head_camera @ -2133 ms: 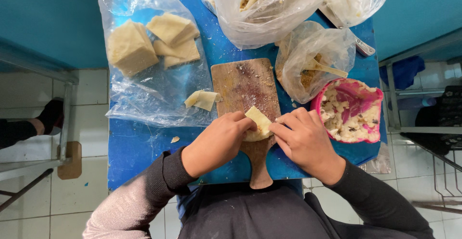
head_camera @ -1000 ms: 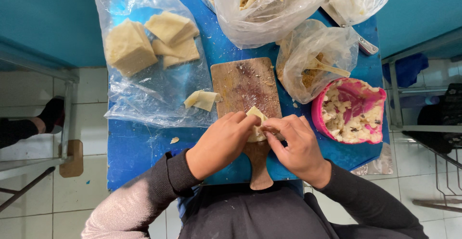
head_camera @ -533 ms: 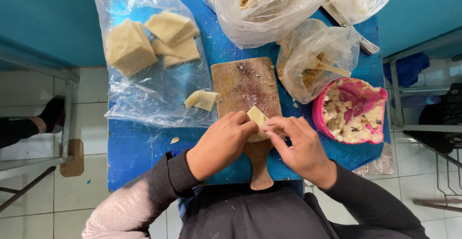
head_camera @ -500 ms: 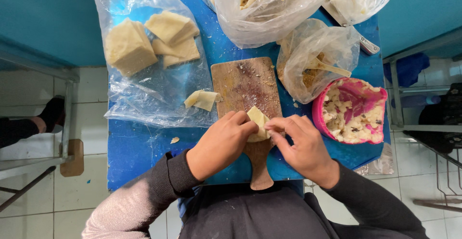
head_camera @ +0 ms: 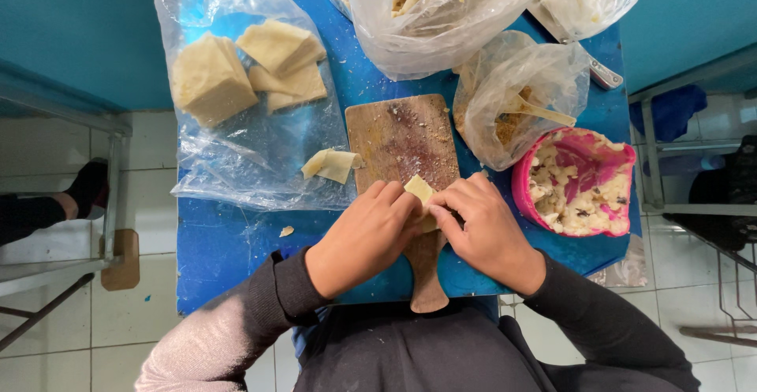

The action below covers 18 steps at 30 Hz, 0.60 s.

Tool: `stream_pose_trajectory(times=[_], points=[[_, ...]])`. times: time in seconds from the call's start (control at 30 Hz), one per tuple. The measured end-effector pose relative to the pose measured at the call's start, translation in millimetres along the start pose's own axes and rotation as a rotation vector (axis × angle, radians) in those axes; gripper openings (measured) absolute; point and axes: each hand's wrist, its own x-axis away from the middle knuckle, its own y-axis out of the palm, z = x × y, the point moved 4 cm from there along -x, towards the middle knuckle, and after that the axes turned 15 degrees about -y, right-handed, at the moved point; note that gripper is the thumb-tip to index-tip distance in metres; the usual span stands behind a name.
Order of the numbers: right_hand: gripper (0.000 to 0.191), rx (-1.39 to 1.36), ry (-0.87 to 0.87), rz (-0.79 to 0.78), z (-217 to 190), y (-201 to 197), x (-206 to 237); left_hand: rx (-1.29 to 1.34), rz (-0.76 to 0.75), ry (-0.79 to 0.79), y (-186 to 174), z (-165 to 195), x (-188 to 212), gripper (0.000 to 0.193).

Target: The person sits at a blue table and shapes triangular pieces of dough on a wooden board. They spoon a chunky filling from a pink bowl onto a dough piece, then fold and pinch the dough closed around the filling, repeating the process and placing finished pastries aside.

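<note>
Both my hands meet over the near end of a wooden cutting board (head_camera: 402, 136) on a small blue table (head_camera: 229, 242). My left hand (head_camera: 367, 234) and my right hand (head_camera: 481, 230) together pinch a small pale dough wrapper (head_camera: 419, 189), folded between the fingertips; most of it is hidden by my fingers. A loose pale wrapper (head_camera: 331, 165) lies at the board's left edge on a clear plastic sheet (head_camera: 252, 155). A pink bowl (head_camera: 579, 179) of chunky pale filling stands just right of my right hand.
Stacks of square wrappers (head_camera: 240, 69) lie on the plastic at the far left. A clear bag with a wooden spoon (head_camera: 520, 100) sits behind the bowl. A large bag of rolled pieces (head_camera: 441, 5) fills the far edge. Metal chair frames flank the table.
My hands have drawn closer together around the wrapper and folded it smaller. My right hand has shifted slightly left, away from the pink bowl.
</note>
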Motion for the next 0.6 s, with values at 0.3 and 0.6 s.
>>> stream_pose_trajectory(times=[0.3,0.6], points=[[0.007,0.093,0.049,0.025,-1,8,1,-0.025,0.084,-0.069,10,-3,1,0.011],[0.013,0.034,0.04,0.053,6,10,1,0.075,0.099,-0.086,1,-8,-2,0.013]])
